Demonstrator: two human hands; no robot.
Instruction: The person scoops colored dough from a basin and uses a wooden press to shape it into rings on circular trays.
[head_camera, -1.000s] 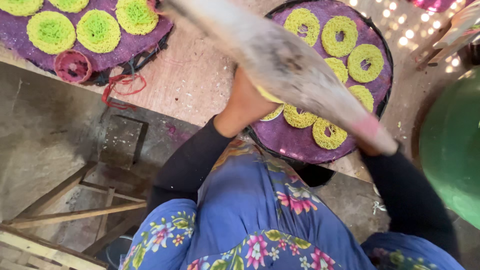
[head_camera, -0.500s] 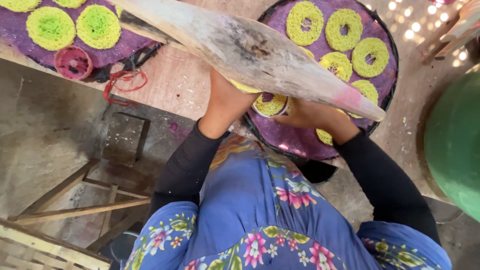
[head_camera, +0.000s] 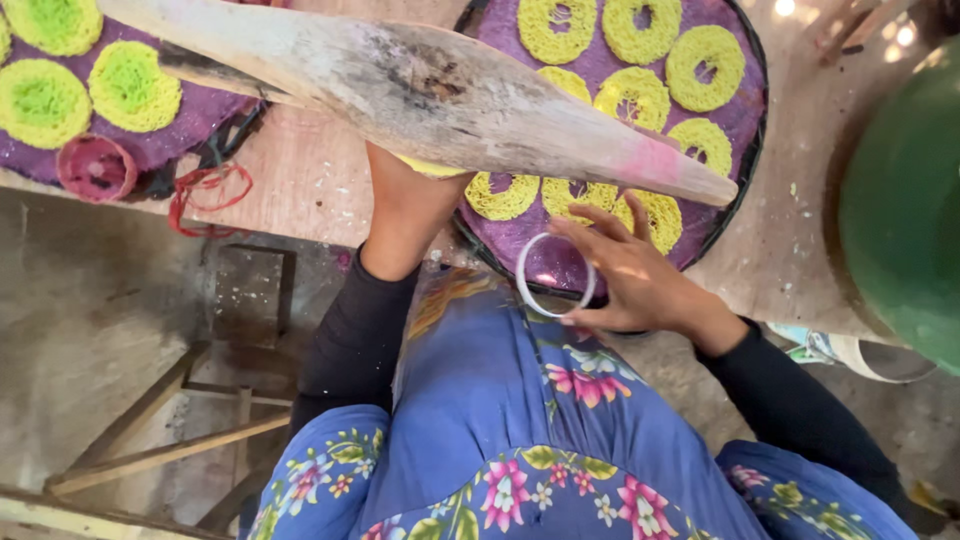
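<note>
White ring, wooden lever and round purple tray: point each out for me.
white ring (head_camera: 527, 292): head view, left arc.
wooden lever (head_camera: 440, 95): head view, dark-stained middle.
round purple tray (head_camera: 745, 60): head view, bare mat near right rim.

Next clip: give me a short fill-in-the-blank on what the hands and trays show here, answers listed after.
1. The right hand holds a thin white ____ at the near edge of the round tray.
2. The yellow noodle rings lie on a ____ mat inside that tray.
3. The left hand reaches up under a long ____ handle that crosses the view.
4. At the right edge stands a large ____ container.

Missing words: ring; purple; wooden; green
</note>
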